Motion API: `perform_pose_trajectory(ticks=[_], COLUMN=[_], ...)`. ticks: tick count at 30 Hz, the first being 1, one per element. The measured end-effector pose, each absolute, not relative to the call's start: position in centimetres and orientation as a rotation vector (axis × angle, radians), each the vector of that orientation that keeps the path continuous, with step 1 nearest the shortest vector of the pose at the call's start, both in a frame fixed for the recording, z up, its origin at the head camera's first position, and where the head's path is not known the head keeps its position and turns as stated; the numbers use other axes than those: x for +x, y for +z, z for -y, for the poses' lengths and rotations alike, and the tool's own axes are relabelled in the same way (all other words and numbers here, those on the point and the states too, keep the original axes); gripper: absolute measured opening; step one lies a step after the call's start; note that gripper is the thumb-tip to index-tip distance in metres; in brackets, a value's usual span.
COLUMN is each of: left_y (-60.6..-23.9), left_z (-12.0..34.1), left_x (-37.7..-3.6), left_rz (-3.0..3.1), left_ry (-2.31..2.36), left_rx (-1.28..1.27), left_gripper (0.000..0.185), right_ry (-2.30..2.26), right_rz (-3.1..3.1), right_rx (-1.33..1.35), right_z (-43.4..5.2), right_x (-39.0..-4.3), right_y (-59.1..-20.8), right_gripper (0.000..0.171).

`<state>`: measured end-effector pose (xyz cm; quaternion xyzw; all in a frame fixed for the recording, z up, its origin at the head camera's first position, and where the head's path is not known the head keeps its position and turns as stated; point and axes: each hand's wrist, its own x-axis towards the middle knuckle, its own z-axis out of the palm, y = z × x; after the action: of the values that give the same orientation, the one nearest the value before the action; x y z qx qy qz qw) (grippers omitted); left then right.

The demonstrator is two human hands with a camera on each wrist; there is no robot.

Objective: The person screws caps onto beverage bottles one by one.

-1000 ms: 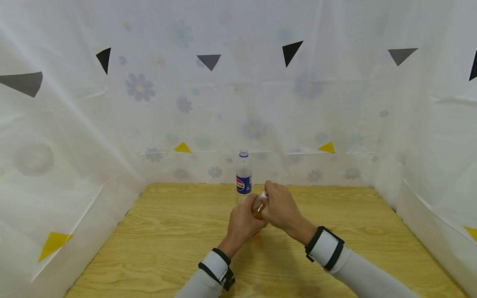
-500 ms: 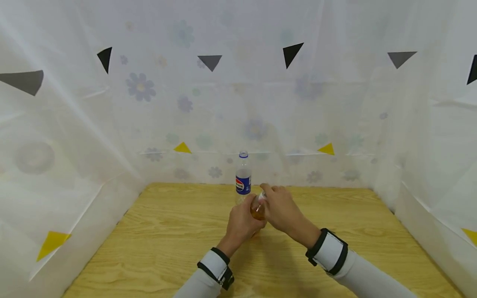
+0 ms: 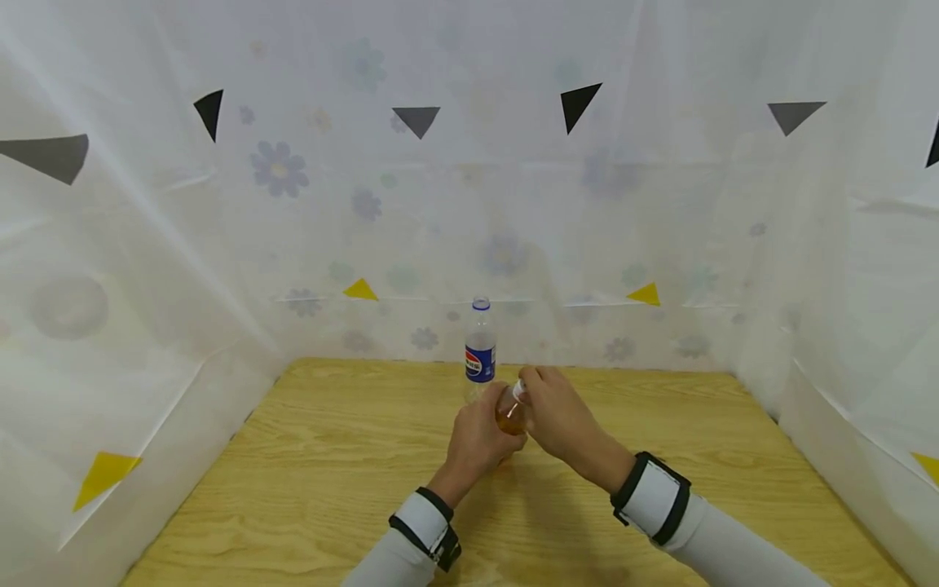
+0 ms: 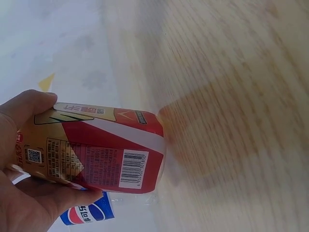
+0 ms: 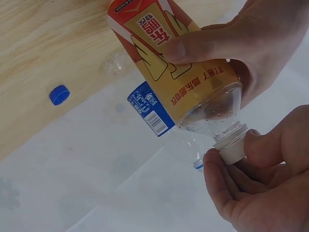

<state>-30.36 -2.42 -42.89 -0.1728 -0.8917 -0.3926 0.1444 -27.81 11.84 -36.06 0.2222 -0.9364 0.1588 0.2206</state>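
The left hand (image 3: pixel 478 436) grasps a red-and-gold labelled plastic tea bottle (image 5: pixel 178 82); the right hand (image 3: pixel 559 416) pinches its white cap (image 5: pixel 230 146) above the wooden counter (image 3: pixel 308 473).

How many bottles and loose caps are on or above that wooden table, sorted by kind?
Bottles: 2, the tea bottle held by the left hand with the right hand pinching its white cap, and the clear cola bottle standing behind.
Loose caps: 1, the blue cap lying on the table.
Total: 3.
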Motion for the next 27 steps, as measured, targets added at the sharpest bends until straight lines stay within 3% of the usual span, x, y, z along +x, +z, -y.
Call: perform_pose_trajectory(ticks=[12,27], left_y=[-42.9,-43.2], left_z=[2.3,2.5], left_x=[-30.6,-30.5], left_rz=[2.559,2.556], left_ry=[-1.113,-1.11], left_rx=[-0.533,-0.492], left_gripper=[0.061,0.062], right_ry=[0.405,0.354], right_rz=[2.401,2.34], right_rx=[0.665,0.679], right_z=[-12.4,-12.0], right_x=[-28.9,-29.8], right_y=[-37.5,-37.9], right_gripper=[0.02,0.006])
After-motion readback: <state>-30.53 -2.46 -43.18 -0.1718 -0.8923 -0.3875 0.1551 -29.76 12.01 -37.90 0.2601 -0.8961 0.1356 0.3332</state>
